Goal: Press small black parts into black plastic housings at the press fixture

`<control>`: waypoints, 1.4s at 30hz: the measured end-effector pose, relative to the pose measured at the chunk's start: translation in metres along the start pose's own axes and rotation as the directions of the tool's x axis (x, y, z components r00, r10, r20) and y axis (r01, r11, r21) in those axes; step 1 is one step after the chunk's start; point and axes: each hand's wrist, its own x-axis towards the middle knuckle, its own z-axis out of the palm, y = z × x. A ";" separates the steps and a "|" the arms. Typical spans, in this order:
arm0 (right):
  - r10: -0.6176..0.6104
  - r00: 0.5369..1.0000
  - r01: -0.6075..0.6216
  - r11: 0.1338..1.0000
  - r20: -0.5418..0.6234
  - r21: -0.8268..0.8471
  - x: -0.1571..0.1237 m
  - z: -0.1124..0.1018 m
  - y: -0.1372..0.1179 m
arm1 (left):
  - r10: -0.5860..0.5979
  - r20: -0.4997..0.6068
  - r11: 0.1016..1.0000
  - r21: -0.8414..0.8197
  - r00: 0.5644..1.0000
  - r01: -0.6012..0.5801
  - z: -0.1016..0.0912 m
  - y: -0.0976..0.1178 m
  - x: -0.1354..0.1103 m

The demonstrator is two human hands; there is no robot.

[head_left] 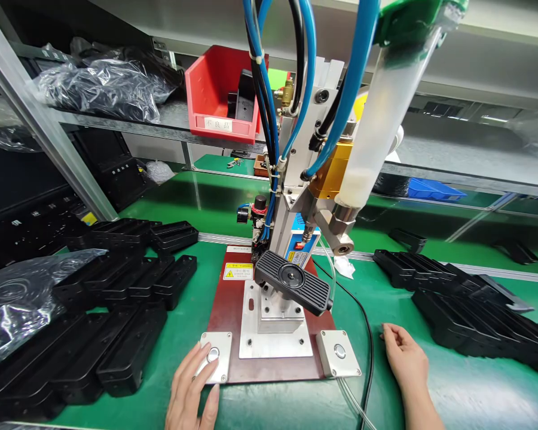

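Observation:
A black ribbed plastic part (293, 289) sits tilted on the metal fixture (275, 325) of a dispensing machine, under the nozzle (343, 243) of a white syringe barrel (376, 128). My left hand (192, 388) lies flat, fingers spread, on the left button box (215, 356), a finger by its round button. My right hand (403, 358) rests on the green mat to the right of the right button box (338, 352), fingers loosely curled, holding nothing.
Rows of black plastic housings lie at left (116, 310) and right (466, 310). A red bin (215, 95) stands on the shelf behind. Bagged parts (13, 304) sit far left. A black cable (368, 346) runs between the machine and my right hand.

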 end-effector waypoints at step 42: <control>0.000 1.000 0.000 1.000 -0.003 -0.002 -0.001 0.000 -0.003 | 0.157 0.043 0.984 0.084 0.987 -0.160 -0.005 -0.013 0.002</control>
